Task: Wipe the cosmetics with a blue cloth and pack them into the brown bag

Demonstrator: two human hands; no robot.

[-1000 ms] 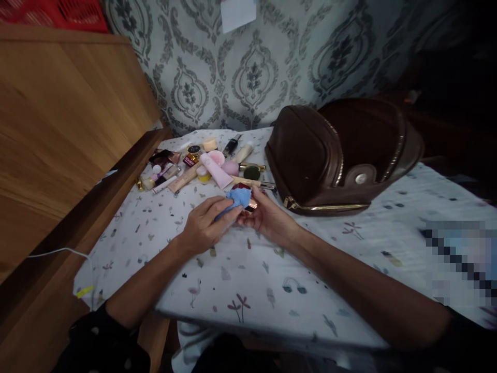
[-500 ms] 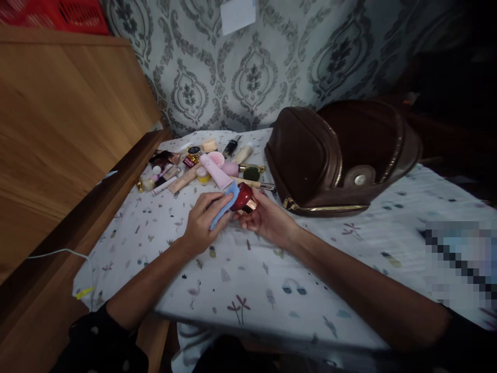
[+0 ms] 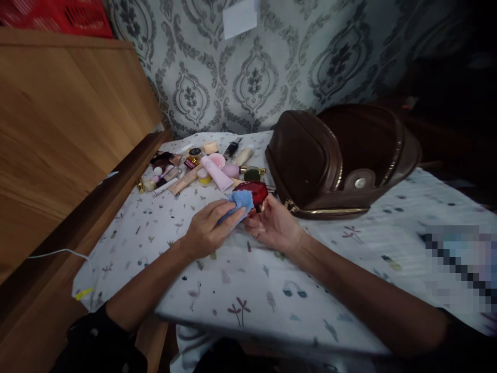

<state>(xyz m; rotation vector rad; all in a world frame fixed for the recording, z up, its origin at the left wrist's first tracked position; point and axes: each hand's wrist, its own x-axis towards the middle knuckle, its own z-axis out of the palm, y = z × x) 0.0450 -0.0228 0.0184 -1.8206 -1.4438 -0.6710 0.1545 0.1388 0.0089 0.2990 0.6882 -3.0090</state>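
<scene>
My left hand (image 3: 209,225) is closed on a folded blue cloth (image 3: 241,202), which presses against a glossy dark red bottle (image 3: 256,192). The bottle, with a shiny gold-toned part near my fingers, is gripped by my right hand (image 3: 275,225) and lies tilted above the table. Part of its underside is hidden by the cloth and fingers. Just beyond it rest a pink squeeze tube (image 3: 216,174), a dark green round item (image 3: 252,175) and a small jar with a yellow base (image 3: 204,176).
A large brown leather bag (image 3: 310,160) with gold zippers stands open on the right. Several cosmetics, including a beige tube (image 3: 185,181), lie at the back left of the patterned tablecloth (image 3: 248,290). A wooden panel (image 3: 77,103) rises on the left, and a cable (image 3: 70,252) hangs there.
The red bottle has turned in my right hand and shifted slightly right. My left hand has moved the blue cloth right, and it now covers more of the bottle's near side.
</scene>
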